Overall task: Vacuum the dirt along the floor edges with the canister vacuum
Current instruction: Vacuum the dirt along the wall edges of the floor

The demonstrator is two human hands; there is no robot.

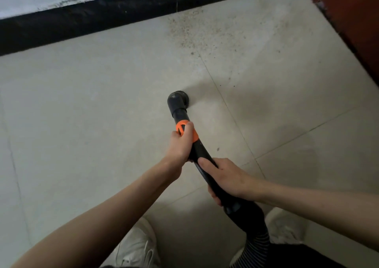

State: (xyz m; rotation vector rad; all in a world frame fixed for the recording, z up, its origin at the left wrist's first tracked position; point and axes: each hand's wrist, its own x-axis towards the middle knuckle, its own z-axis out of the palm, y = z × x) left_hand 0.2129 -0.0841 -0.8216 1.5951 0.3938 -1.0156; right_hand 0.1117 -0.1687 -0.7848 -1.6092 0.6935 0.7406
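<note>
Both hands grip the black vacuum wand (202,155): left hand (180,144) wrapped around it at the orange collar (185,131), right hand (223,178) closed on it lower down, just above the ribbed hose (257,235). Round nozzle (178,101) is on or just above the tiled floor (82,124); contact unclear. Dirt patch (190,32) lies ahead near the black baseboard (82,19), well apart from the nozzle. 2 white shoes (135,245) below
</note>
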